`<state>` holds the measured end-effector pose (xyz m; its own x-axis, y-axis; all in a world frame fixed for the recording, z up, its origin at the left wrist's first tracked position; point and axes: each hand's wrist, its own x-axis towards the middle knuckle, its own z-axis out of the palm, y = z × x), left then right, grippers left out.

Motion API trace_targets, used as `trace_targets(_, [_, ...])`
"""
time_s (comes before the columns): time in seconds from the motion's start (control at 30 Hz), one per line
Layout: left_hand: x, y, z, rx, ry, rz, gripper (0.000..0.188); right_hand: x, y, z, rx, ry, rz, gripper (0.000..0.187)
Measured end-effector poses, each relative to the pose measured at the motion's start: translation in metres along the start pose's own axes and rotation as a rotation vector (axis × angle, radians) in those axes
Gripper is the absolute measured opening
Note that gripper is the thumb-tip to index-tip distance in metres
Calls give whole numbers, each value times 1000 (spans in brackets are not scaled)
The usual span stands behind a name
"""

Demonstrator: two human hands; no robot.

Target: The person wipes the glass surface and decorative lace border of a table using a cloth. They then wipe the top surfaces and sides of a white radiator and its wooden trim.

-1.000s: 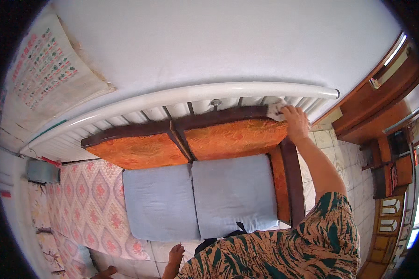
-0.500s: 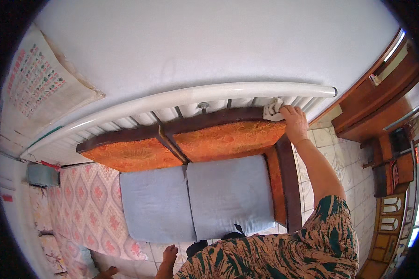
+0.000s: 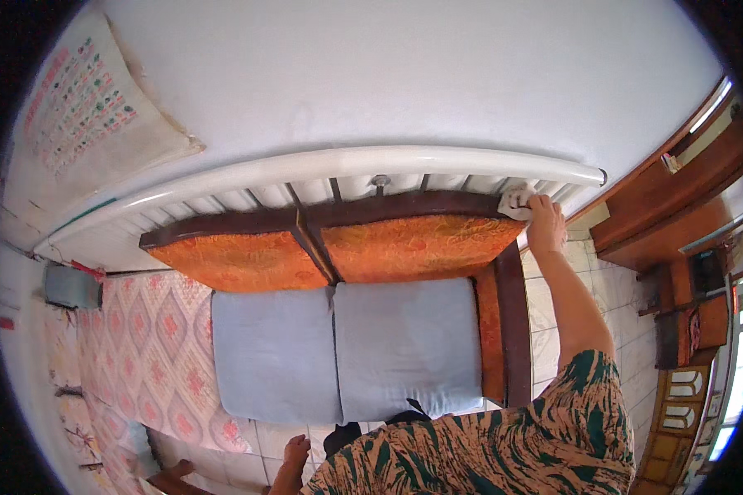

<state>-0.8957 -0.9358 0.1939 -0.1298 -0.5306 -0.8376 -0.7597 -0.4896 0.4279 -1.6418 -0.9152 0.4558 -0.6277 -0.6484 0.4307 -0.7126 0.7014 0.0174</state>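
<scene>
My right hand (image 3: 546,227) is closed on a crumpled pale cloth (image 3: 517,200). It presses the cloth against the dark wooden top rail (image 3: 421,204) of the sofa, at the right end of the backrest. Below the rail is the orange patterned back panel (image 3: 421,247). Low in the picture, beside my patterned shirt, my left hand (image 3: 297,450) hangs with curled fingers. Nothing shows in it, and it touches nothing that I can see. Blue-grey seat cushions (image 3: 409,351) lie between my body and the backrest.
A white radiator with a thick top pipe (image 3: 305,171) runs along the wall behind the sofa. To the left lies a pink patterned cover (image 3: 157,355) with a grey box (image 3: 73,286) beyond. Wooden furniture (image 3: 677,198) stands right. Another bare limb (image 3: 176,472) shows lower left.
My right hand and the cloth have moved a little to the right along the top rail, to its end. The view has shifted slightly. My left hand stays low beside my body.
</scene>
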Motion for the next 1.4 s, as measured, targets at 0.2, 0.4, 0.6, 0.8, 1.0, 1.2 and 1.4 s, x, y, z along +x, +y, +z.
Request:
trace_targets(0.2, [14,-52,11,208,26,155,49,-8,-83,7,195,89,-195,32])
trace_targets(0.4, [9,-6,25,-114,60,63,49,-12,-125,-8,255,132,-404,33])
trace_targets(0.6, [19,12,22,83,47,176,44,-7,-182,-16,340,60,-514,30])
trace_targets(0.8, [40,-42,-8,-82,-38,84,48,-9,-287,-27,660,-3,-679,33])
trace_targets(1.0, [76,-164,-54,90,10,130,51,-12,-396,-3,585,137,-674,34])
trace_targets(1.2, [54,-191,-120,-22,-4,11,46,-16,-507,14,577,138,-684,37])
trace_targets(1.4, [60,-197,-157,-110,53,-86,46,-1,-622,7,431,25,-855,43])
